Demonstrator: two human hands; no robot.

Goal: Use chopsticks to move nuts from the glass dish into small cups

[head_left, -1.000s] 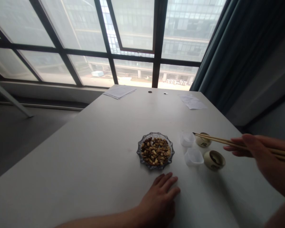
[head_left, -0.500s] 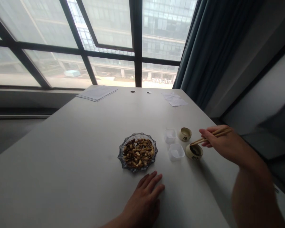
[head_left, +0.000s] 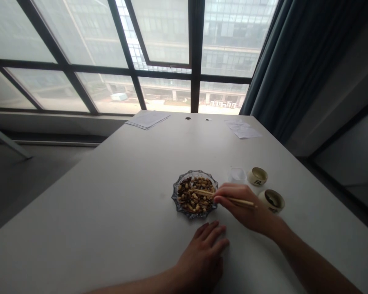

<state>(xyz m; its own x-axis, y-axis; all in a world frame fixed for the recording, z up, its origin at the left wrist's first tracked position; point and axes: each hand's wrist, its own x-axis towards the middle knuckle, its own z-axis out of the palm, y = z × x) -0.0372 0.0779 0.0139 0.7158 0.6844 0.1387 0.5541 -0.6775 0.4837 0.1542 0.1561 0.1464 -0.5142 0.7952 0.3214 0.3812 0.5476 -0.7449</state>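
A pair of wooden chopsticks (head_left: 241,201) is gripped in my right hand (head_left: 243,206), their tips down among the mixed nuts (head_left: 192,202) in a scalloped glass dish (head_left: 175,196). Whether a nut is pinched between the tips I cannot tell. My left hand (head_left: 204,249) lies on the table just below the dish, fingers stretched out and holding nothing. To the right of the dish stands a small ceramic cup (head_left: 271,200) with dark pieces inside. Behind it is a second cup (head_left: 257,176) with a dark character on its side. Beside that sits a clear plastic box (head_left: 237,174).
The white table (head_left: 110,196) reaches to the window. Papers (head_left: 149,119) lie at its far left and more sheets (head_left: 243,128) at its far right. Two round spots show near the far edge. A dark curtain (head_left: 282,81) hangs at the right.
My right hand has moved left with the chopsticks, from the nearer cup to the nut dish. It now covers the nearer plastic box. The view has turned slightly left; my left hand stays by the dish.
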